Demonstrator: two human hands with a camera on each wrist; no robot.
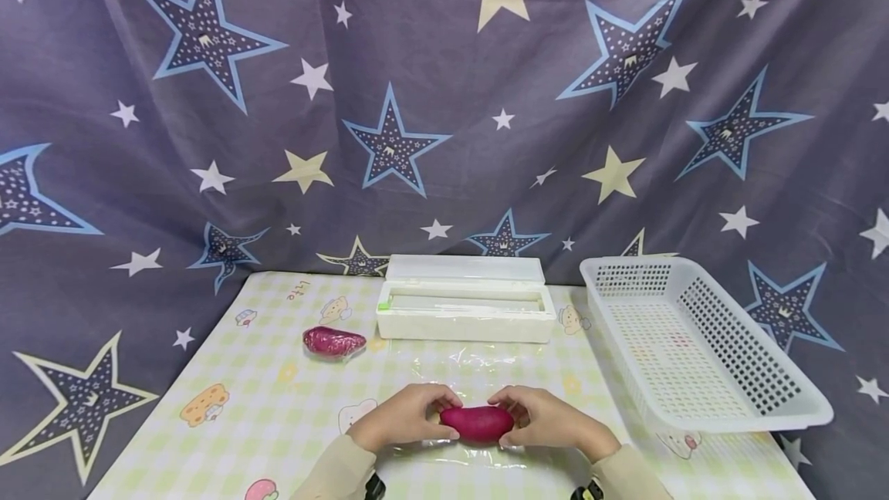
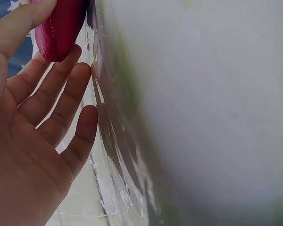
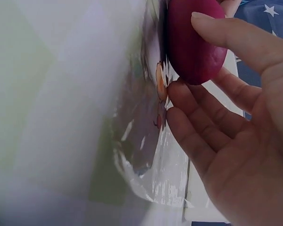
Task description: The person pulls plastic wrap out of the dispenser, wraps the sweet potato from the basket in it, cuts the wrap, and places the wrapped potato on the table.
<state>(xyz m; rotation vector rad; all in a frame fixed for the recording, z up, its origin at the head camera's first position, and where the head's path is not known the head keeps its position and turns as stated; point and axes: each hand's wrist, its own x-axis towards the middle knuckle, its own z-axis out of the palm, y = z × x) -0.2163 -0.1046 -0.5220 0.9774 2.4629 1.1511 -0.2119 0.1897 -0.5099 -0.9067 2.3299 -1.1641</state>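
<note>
A smooth purple-red sweet potato point(image 1: 478, 424) lies crosswise on a sheet of clear cling film point(image 1: 458, 369) spread over the table. My left hand point(image 1: 408, 417) holds its left end between thumb and fingers. At the opposite end, my right hand point(image 1: 550, 418) grips it likewise. In the left wrist view the lower fingertips point(image 2: 88, 115) touch the film beside the tapered end. The right wrist view has the thumb over the rounded end and other fingers down at the film. Back left lies a second sweet potato point(image 1: 334, 341), wrapped in shiny film.
Behind the hands stands a white cling film box point(image 1: 465, 328) with its lid raised. A white perforated plastic basket point(image 1: 729, 415) sits at the right side of the table. The checked tablecloth point(image 1: 229, 454) carries cartoon prints, and a starry curtain point(image 1: 444, 60) hangs behind.
</note>
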